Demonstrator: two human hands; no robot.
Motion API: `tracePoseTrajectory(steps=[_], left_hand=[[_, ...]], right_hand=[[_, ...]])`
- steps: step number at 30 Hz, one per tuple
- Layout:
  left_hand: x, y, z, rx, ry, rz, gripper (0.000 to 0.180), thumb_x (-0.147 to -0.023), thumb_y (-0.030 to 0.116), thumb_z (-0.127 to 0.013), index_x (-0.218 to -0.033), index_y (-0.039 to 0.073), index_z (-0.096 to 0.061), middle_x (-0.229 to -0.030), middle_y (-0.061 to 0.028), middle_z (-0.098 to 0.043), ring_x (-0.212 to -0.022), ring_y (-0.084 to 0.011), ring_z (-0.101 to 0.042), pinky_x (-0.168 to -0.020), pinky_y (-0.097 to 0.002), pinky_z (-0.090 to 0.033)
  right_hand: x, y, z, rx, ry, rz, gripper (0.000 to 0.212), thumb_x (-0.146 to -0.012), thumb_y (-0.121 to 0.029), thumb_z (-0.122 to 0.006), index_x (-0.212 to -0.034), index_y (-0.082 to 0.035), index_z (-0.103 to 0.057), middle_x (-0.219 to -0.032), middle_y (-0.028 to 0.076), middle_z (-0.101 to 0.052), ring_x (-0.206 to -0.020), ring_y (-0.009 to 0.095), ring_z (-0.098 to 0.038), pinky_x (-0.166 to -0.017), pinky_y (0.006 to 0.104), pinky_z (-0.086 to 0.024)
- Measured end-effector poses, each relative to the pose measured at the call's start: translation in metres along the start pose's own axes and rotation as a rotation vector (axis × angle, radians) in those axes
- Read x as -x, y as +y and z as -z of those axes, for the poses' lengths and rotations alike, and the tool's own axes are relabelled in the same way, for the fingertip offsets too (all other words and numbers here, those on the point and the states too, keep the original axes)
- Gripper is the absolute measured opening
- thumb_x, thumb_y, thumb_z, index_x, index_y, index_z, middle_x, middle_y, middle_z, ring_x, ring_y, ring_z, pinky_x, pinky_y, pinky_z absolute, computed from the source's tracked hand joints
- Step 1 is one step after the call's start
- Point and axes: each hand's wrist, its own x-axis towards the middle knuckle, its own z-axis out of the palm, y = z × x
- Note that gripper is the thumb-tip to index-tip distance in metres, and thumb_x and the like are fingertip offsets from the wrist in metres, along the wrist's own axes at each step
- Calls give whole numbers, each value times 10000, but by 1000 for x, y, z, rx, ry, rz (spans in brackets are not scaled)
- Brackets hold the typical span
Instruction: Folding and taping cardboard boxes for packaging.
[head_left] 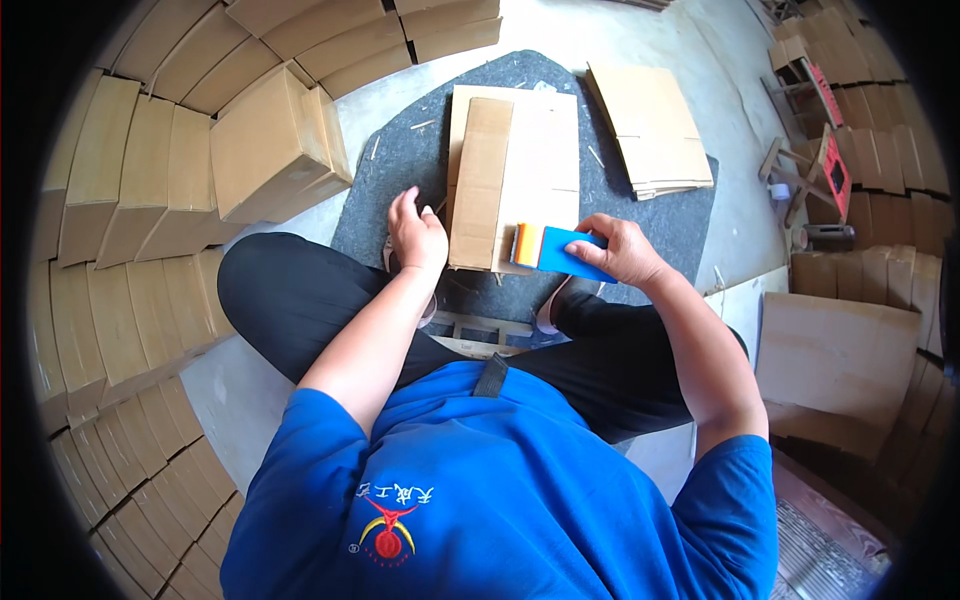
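Observation:
Between my feet a flat cardboard carton (545, 150) lies on a dark grey mat, with a darker, narrow cardboard flap (482, 180) folded along its left side. My right hand (625, 250) is closed round a blue and orange tape dispenser (567, 250), its orange end resting over the near right part of the carton. Whether tape is drawn out of it does not show. Just left of the carton's near corner, my left hand (420, 235) is raised with its fingers apart, holding nothing.
Stacked cardboard boxes (130, 170) wall in the left side, one larger box (275, 150) jutting toward the mat (385, 170). A pile of flattened cartons (655, 130) lies to the far right. Red-seated wooden stools (832, 170) and more cardboard (840, 350) stand further right.

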Motion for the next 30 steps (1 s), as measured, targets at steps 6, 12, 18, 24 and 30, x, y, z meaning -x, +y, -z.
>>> tracePoseTrajectory(steps=[6,12,18,24,30], left_hand=[[47,75,43,-519,-583,-710,988,-827,423,-646,-1581,44,-131,-1657,-132,-117,-1543,-259,-66,-1247,-474,-20],[50,65,21,-639,-523,-724,1049,-844,646,-626,-1565,14,-201,-1651,-152,-139,-1541,-266,-74,-1238,-492,-45],[49,63,17,-632,-486,-706,1042,-821,654,-638,-1557,27,-249,-1651,-139,-155,-1538,-283,-89,-1217,-569,-32],[52,69,9,-653,-495,-707,1036,-815,645,-649,-1552,26,-265,-1651,-138,-158,-1538,-282,-88,-1191,-631,-27],[53,68,15,-678,-508,-670,1038,-803,608,-686,-1551,26,-264,-1652,-136,-153,-1538,-282,-89,-1193,-625,-33]], right_hand=[[-2,-2,1,-12,-25,12,580,-857,-541,-712,-1123,-28,-676,-909,184,-725,-861,287,-724,-816,377,-571],[1,-6,7,-17,24,-32,581,-835,-519,-750,-1105,-9,-678,-882,164,-713,-833,244,-711,-785,363,-566],[19,37,42,106,-27,-207,546,-794,-492,-768,-1081,-31,-711,-912,176,-722,-868,269,-723,-816,373,-573],[4,34,15,299,4,-243,512,-813,-536,-721,-1063,-89,-721,-921,146,-737,-881,310,-719,-843,403,-558],[-1,-39,-36,487,120,-166,362,-866,-415,-672,-923,-58,-651,-832,143,-718,-773,324,-717,-755,425,-569]])
